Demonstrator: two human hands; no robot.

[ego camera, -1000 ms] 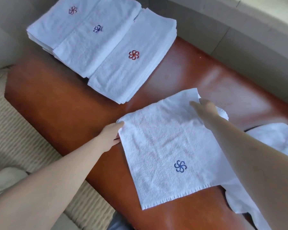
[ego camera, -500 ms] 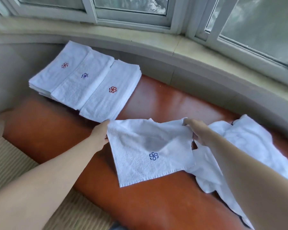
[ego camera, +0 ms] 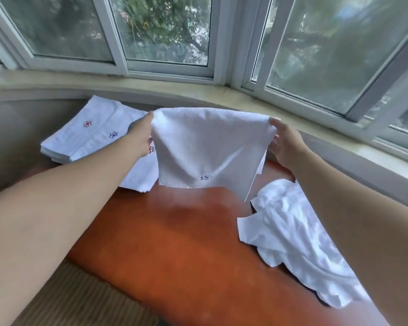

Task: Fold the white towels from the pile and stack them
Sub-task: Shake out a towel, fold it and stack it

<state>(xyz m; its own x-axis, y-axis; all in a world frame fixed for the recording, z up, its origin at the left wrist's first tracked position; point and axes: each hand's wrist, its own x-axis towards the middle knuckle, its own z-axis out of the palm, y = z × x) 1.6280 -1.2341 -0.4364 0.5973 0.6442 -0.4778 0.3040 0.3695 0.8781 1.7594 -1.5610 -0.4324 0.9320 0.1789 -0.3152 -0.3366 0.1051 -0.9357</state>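
Observation:
A white towel (ego camera: 207,147) with a small blue flower mark hangs in the air above the red-brown bench (ego camera: 179,243). My left hand (ego camera: 140,137) pinches its upper left corner and my right hand (ego camera: 284,144) pinches its upper right corner. Its lower edge hangs just over the bench top. Folded white towels (ego camera: 90,135) with red and blue flower marks lie in overlapping stacks at the back left, partly hidden by my left hand and the held towel. A crumpled pile of white towels (ego camera: 290,236) lies on the bench at the right, partly under my right arm.
A curved stone window sill (ego camera: 198,94) and white-framed windows (ego camera: 167,67) run behind the bench. A beige ribbed mat (ego camera: 80,302) lies on the floor at the lower left, beside the bench's front edge.
Both hands have lifted the towel off the bench by its far corners, so it now hangs upright. The view has tilted up toward the windows.

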